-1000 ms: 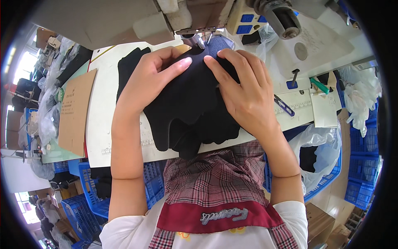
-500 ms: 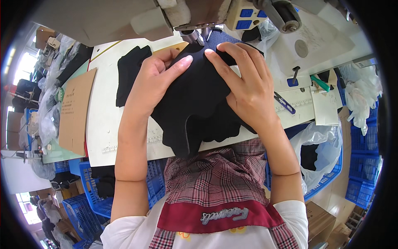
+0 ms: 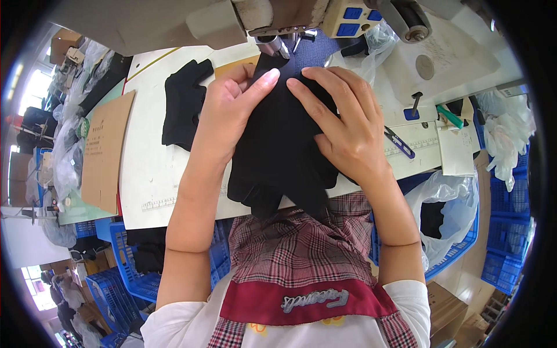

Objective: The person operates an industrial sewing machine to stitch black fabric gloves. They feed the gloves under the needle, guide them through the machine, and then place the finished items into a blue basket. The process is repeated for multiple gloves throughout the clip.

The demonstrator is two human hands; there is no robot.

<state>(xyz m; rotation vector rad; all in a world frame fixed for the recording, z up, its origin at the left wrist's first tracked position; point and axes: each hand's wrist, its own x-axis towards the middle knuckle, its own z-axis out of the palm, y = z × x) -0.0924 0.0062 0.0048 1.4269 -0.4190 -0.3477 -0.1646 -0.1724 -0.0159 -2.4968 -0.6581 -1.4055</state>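
Note:
A black piece of cloth lies under the sewing machine, its far end at the needle area. The loose near end hangs over the table edge toward my lap. My left hand is closed at the cloth's left edge, the thumb on top and the other fingers curled, partly hidden. On the right side, my right hand rests with its fingers apart, the index fingertip on the cloth close to the needle. Left of my left hand, another folded black cloth lies on the white table.
Thread snips and a green-handled tool lie to the right. A cardboard sheet stands at the left. Blue baskets flank my lap, the right one lined with a clear plastic bag.
The cloth has turned and straightened, its near end shifting slightly right. My left hand has moved a little right, and my right hand's fingers have shifted slightly down the cloth.

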